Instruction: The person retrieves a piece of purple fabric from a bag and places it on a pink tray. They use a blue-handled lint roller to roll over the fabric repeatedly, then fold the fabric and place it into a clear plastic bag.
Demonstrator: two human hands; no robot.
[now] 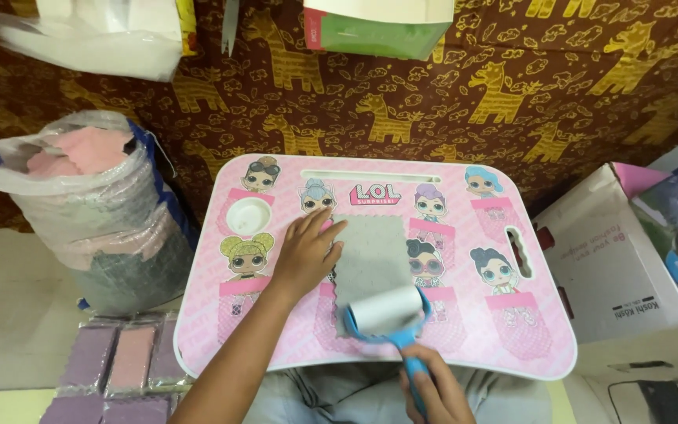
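Closest in, right hand (433, 389) wrapped tight around the blue handle of a lint roller (388, 312), its white drum pressed on the near end of a grey felt-like sheet (372, 259) with wavy-cut edges. Left hand (305, 253) spread flat, fingers loose and gripping nothing, pinning the sheet's left edge. Sheet lying at the middle of a pink lap table (543, 345), smooth-topped, printed with cartoon doll figures, with a round cup recess (247, 213) at far left and a slot handle at right. Down left on the floor, clear packets of purple and pink cloth squares (123, 361). Beyond them, a crinkled plastic bag (96, 212) stuffed with pink and grey scalloped pieces. At right, an open white cardboard box (621, 275). Farthest back, brown fabric (512, 94) patterned with yellow giraffes, and a green-and-white carton (378, 27) at the top edge.
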